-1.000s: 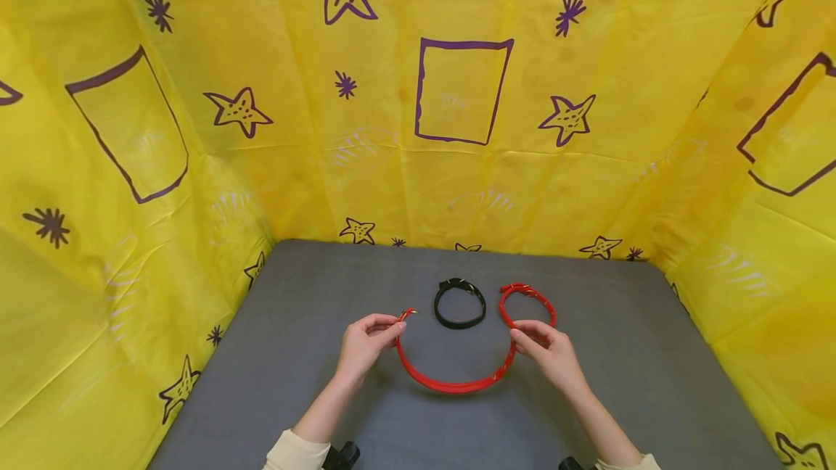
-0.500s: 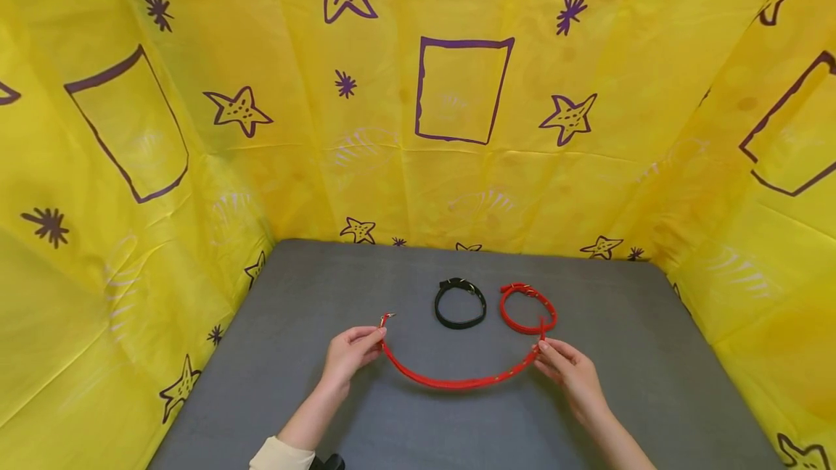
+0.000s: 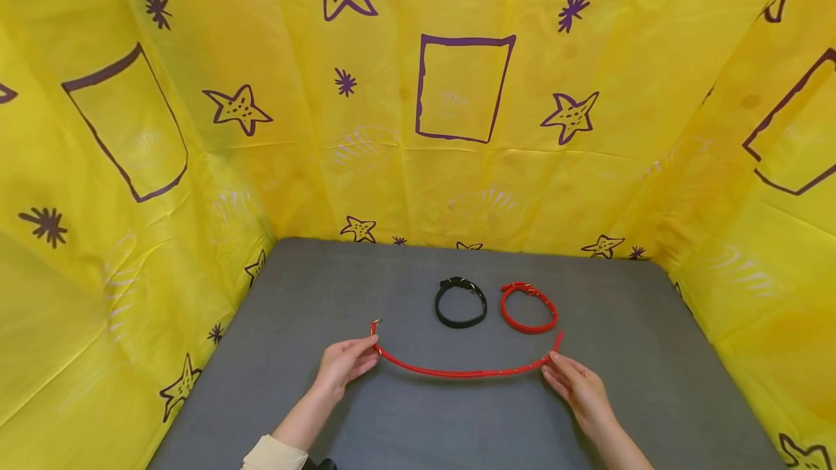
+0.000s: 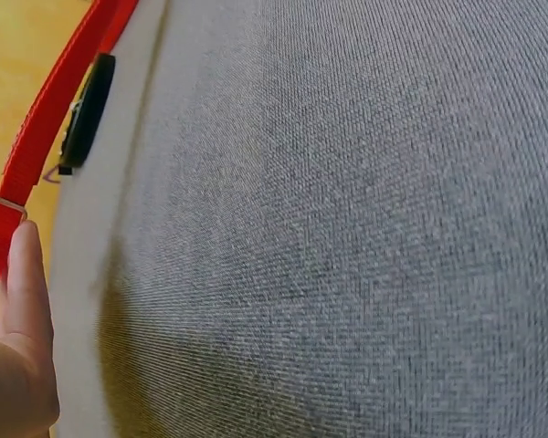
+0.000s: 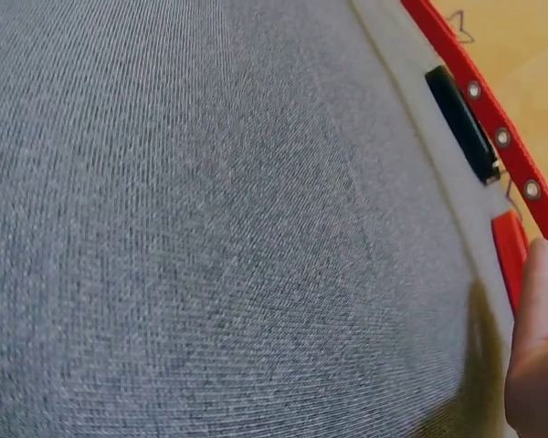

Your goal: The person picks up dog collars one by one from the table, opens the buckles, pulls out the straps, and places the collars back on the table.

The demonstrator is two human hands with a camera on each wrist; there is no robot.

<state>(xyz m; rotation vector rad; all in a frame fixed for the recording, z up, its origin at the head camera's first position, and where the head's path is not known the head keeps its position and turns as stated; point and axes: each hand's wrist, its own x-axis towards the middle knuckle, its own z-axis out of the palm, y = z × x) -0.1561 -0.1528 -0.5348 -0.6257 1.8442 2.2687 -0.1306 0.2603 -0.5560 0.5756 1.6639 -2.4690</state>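
A red collar (image 3: pixel 457 373) hangs in a shallow curve between the two hands, above the grey table. My left hand (image 3: pixel 344 364) pinches its buckle end; the left wrist view shows the thumb against the red strap (image 4: pixel 38 137) just by a metal loop. At the other end, my right hand (image 3: pixel 580 387) pinches the strap near its free tip, which sticks up past the fingers. Metal eyelets line that stretch in the right wrist view. Behind it on the table lie a buckled black collar (image 3: pixel 461 323) and a second red collar (image 3: pixel 530 329), each closed into a ring.
The grey table (image 3: pixel 313 274) is bounded at the back and both sides by yellow cloth (image 3: pixel 385 187) printed with purple stars and other shapes. Both rings lie toward the back, right of the table's middle.
My hands have moved apart and slightly nearer, drawing the held red collar from a deep U into a flatter curve. The right hand no longer overlaps the red ring. The two rings stay put.
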